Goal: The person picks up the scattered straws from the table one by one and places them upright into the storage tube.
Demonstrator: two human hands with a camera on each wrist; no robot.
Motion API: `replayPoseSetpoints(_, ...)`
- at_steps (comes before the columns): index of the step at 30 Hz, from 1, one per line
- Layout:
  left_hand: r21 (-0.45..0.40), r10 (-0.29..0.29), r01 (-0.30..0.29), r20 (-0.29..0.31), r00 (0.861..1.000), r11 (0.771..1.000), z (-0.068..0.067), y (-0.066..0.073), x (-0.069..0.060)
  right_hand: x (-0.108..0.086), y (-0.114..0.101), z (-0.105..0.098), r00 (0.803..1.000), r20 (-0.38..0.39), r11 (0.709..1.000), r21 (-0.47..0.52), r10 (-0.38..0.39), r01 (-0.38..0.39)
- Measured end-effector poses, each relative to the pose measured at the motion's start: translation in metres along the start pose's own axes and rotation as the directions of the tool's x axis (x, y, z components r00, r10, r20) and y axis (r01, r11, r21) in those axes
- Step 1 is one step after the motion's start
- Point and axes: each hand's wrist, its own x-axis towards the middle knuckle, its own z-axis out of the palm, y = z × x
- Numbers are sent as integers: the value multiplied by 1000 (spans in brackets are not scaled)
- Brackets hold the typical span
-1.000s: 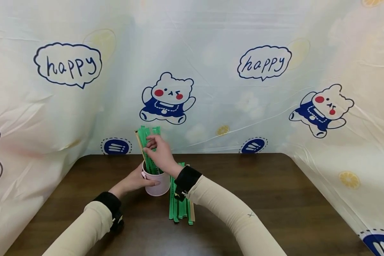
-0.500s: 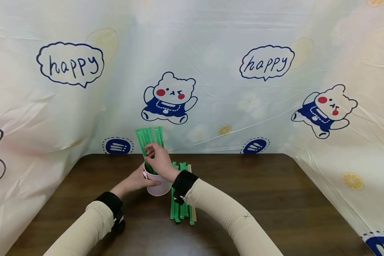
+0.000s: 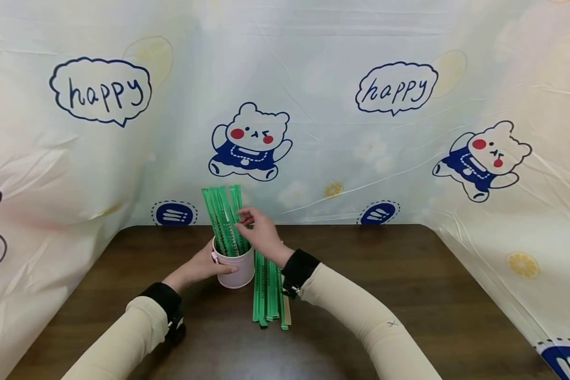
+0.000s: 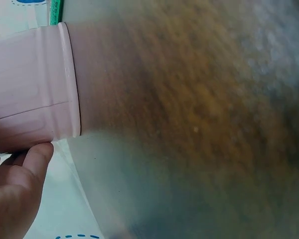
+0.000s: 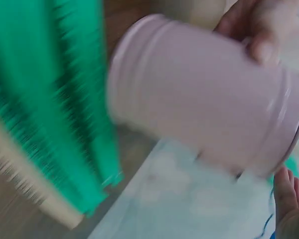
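Note:
My left hand grips the small pink bucket from its left side, thumb across the front. A bunch of slim green stick packets with printed lettering stands in the bucket, leaning a little to the left. Just right of their upper part is my right hand, its fingers loosely bent with nothing visibly held. Whether a fingertip touches a packet cannot be told. The left wrist view shows the bucket wall with left-hand fingers under it. At the right wrist view's lower right corner appears the right hand, fingers extended.
Beside the bucket, more green stick packets lie on the dark wooden table, with a beige one at their right edge. Behind the table hangs a printed curtain with bears.
My right hand lowered among the packets in the bucket, then drew away to the right. A beige stick seen at the bunch's left is no longer visible. The left hand kept its hold.

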Motion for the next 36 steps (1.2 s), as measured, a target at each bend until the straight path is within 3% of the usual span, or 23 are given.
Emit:
replayPoseSetpoints(6,15,-37,37,-6,999,999,0,2,0,-11,43,-33,991,-86,993,68,101,-95)
replayPoseSetpoints(8,8,-38,38,-5,999,999,0,1,-1,-5,94,-35,994,-74,996,53,76,-72)
replayPoseSetpoints(10,-4,-31,31,-4,1000,1000,-1,0,-1,9,167,-29,990,-21,990,24,142,-142)
replayPoseSetpoints(12,-13,-24,24,0,1000,1000,-1,-1,-1,4,174,-34,969,33,970,-7,243,-243)
replayPoseSetpoints(13,-17,-19,19,2,1000,1000,-2,-1,0,5,192,-32,956,61,958,-19,287,-286)
replayPoseSetpoints(14,-16,-15,15,2,1000,1000,-2,-1,0,-1,184,-36,933,86,937,-49,350,-347)
replayPoseSetpoints(16,-11,-8,8,2,1000,1000,-3,-1,0,-9,190,-35,897,136,908,-55,420,-416)
replayPoseSetpoints(17,-6,-5,5,0,1000,1000,-2,-1,0,-15,190,-33,898,148,910,-58,414,-410)
replayPoseSetpoints(19,-1,-1,1,-2,1000,1000,-2,-1,0,-6,254,-14,892,177,909,-43,415,-414)
replayPoseSetpoints(21,0,1,-1,-1,1000,1000,0,-1,0,-2,293,0,887,200,906,-12,417,-423)
replayPoseSetpoints(22,-1,1,-1,2,1000,1000,1,-1,1,-4,297,4,888,195,908,-28,416,-419)
replayPoseSetpoints(25,-5,-2,2,16,1000,1000,4,-1,3,-13,268,-1,897,179,914,-55,405,-402)
replayPoseSetpoints(28,-13,2,-1,26,1000,1000,6,-1,6,-27,198,-17,892,148,903,-113,427,-414)
replayPoseSetpoints(29,-15,5,-5,25,1000,1000,6,-1,6,-31,171,-23,880,139,890,-118,455,-441)
replayPoseSetpoints(32,-5,7,-7,11,1000,1000,4,0,6,-39,116,-30,883,121,886,-169,454,-433)
replayPoseSetpoints(36,24,-8,8,-5,1000,1000,0,-1,4,-41,98,-31,904,125,897,-242,408,-371)
